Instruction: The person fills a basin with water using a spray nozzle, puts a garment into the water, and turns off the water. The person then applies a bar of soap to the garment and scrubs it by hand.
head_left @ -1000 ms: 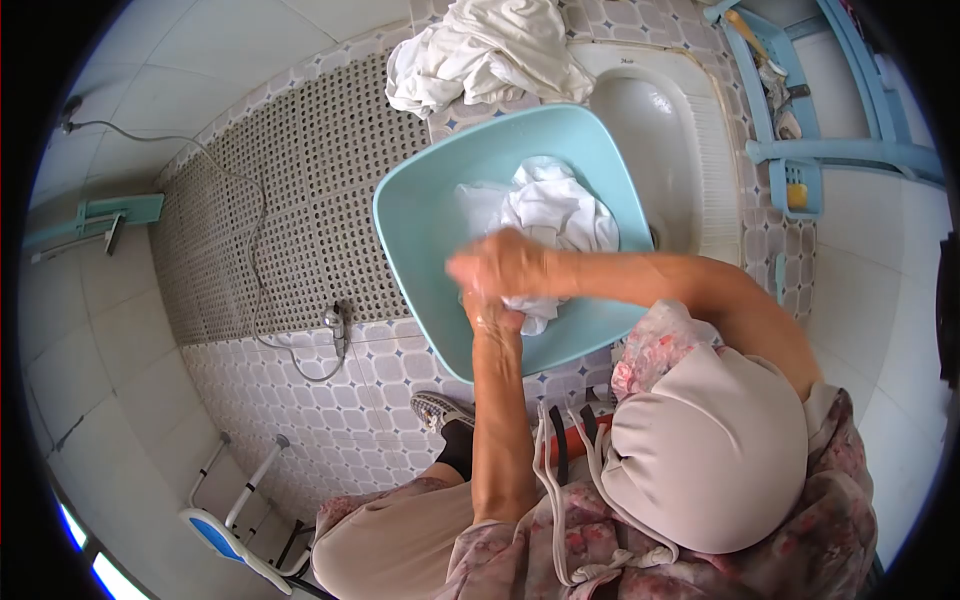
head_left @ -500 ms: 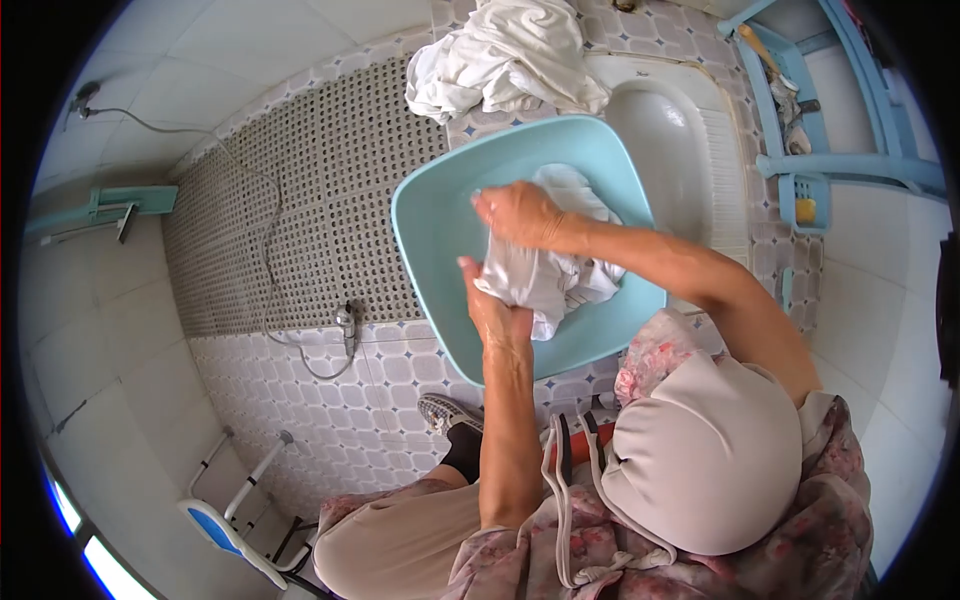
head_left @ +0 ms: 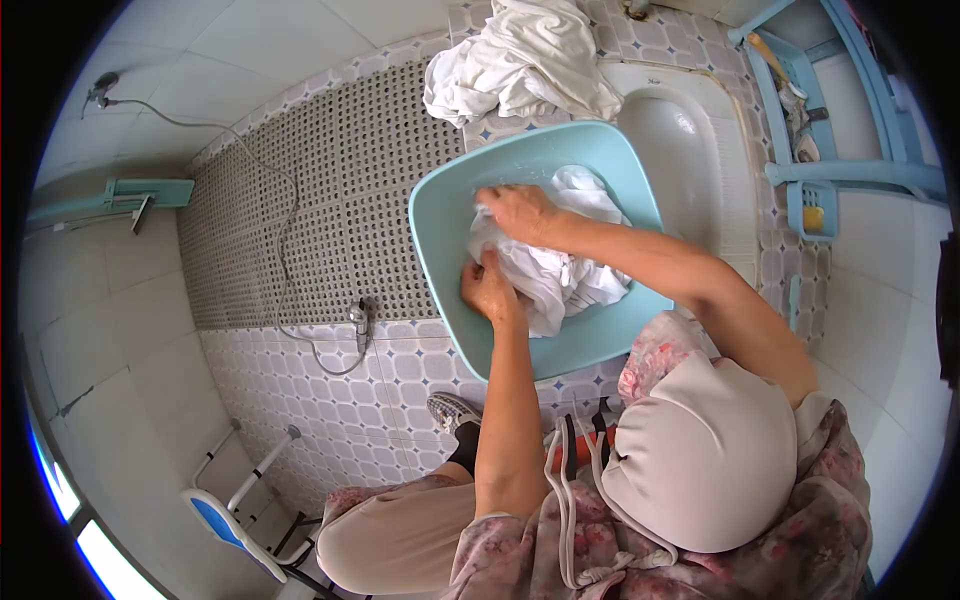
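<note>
A light-blue plastic basin (head_left: pixel 448 290) holds a wet white cloth (head_left: pixel 545 280), bunched up on the basin's right side. My left hand (head_left: pixel 490 288) is closed on the near left edge of the cloth, thumb pointing up. Farther back in the basin, my right hand (head_left: pixel 520 213) has its fingers curled around another part of the same cloth. Between the two hands a stretch of fabric shows. What kind of garment it is cannot be made out.
A pile of white laundry (head_left: pixel 525 65) lies behind the basin. To its right is a squat toilet (head_left: pixel 680 150). A shower head (head_left: pixel 360 318) on a hose rests on the tiled floor at left. A blue rack (head_left: pixel 850 172) stands on the right, a folding chair (head_left: pixel 225 525) at lower left.
My left hand has moved up toward my right hand, its fingers now curled in where they were spread. The cloth between them has bunched. The whole view has shifted slightly.
</note>
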Tool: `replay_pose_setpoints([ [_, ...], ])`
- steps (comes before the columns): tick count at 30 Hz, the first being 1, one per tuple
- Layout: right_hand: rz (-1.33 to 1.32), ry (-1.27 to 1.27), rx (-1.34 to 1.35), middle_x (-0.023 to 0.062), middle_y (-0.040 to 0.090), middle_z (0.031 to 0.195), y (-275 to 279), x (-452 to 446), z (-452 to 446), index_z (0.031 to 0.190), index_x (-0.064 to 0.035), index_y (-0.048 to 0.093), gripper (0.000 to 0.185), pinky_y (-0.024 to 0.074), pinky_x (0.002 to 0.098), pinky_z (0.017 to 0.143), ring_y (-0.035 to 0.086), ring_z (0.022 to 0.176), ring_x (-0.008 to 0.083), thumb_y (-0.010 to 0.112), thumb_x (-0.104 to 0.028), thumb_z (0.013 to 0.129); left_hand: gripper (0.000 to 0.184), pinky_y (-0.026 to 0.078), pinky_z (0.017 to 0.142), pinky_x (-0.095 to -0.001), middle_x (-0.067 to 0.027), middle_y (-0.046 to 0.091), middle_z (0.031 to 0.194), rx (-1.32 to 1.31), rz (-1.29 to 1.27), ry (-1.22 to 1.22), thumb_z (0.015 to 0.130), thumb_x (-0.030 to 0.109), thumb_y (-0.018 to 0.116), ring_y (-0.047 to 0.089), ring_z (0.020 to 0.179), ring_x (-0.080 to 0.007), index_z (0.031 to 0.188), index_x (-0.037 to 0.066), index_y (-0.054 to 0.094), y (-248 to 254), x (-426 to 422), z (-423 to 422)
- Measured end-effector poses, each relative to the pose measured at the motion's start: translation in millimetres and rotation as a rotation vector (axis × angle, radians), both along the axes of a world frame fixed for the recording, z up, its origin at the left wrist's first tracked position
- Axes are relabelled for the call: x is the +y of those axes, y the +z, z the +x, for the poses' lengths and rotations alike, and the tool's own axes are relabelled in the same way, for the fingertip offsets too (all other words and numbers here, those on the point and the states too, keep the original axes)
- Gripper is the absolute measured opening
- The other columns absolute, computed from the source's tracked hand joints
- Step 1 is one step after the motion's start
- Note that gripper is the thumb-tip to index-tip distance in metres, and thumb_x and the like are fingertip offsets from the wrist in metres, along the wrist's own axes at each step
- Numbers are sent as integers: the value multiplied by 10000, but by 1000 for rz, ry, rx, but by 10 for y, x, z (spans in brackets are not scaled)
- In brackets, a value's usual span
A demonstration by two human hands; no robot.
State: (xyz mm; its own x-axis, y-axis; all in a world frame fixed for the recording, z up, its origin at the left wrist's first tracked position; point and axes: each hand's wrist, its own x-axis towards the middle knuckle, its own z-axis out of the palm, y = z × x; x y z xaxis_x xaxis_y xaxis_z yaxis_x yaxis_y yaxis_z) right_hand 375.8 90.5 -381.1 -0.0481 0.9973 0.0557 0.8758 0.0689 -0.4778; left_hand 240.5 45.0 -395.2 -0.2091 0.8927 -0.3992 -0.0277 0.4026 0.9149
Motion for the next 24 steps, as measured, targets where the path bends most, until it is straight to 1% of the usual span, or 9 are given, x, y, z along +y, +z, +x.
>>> replay_pose_setpoints([
  [6,57,7,600,168,657,926,436,-356,-25,1038,-63,577,219,534,429,818,664,947,326,658,-137,849,254,488,669,-345,-63,604,877,-548,-376,181,903,174,647,577,816,-166,1072,-10,602,185,13,-3],
  [7,-50,80,614,144,654,904,679,-460,-104,963,-81,587,150,539,418,814,668,933,321,655,-169,864,370,501,834,-321,-94,565,1133,-602,-365,5,958,218,558,572,997,-196,1246,-9,508,-31,-4,-114],
  [9,70,210,449,125,630,834,800,-744,-433,882,-87,572,161,536,435,808,664,930,320,630,-237,895,361,501,875,-316,-98,576,1148,-747,-303,-128,973,236,522,585,1033,-216,1250,6,511,-137,-174,-293],
  [12,197,311,204,138,610,751,491,-791,-593,848,-69,559,252,546,463,732,673,854,327,573,-307,931,355,502,901,-316,-105,601,1151,-1499,-185,-427,1000,295,457,603,1057,-232,1248,51,531,-698,-157,-291],
  [15,-120,96,245,153,638,705,444,-319,-174,816,-73,581,266,553,443,644,682,724,333,558,-301,950,400,531,876,-338,-89,618,1153,-790,-540,-26,1027,351,397,627,1020,-233,1270,65,537,252,-237,93],
  [18,-122,-44,221,137,615,632,391,-312,-108,761,-61,555,270,545,442,576,647,599,330,529,-254,948,387,551,845,-384,-79,621,1134,-620,-539,-62,1022,367,405,641,985,-243,1230,76,551,462,-190,248],
  [19,-32,29,210,131,614,636,421,-368,-150,764,-70,556,265,544,441,566,647,596,330,525,-260,947,359,561,806,-386,-82,617,1119,-626,-523,-33,1006,353,454,647,953,-244,1211,78,558,395,-197,224],
  [21,133,183,198,120,611,645,426,-594,-359,772,-88,560,256,542,439,545,646,591,330,516,-271,946,343,542,814,-359,-70,610,1109,-1206,-284,-215,1002,337,477,629,984,-226,1186,59,559,-189,-206,-146],
  [24,388,411,200,104,608,658,536,-771,-622,784,-115,565,244,539,435,515,645,582,330,504,-288,944,329,537,854,-349,-61,607,1095,-1294,-238,-145,1008,344,479,617,1009,-223,1155,61,562,-334,-299,-127],
])
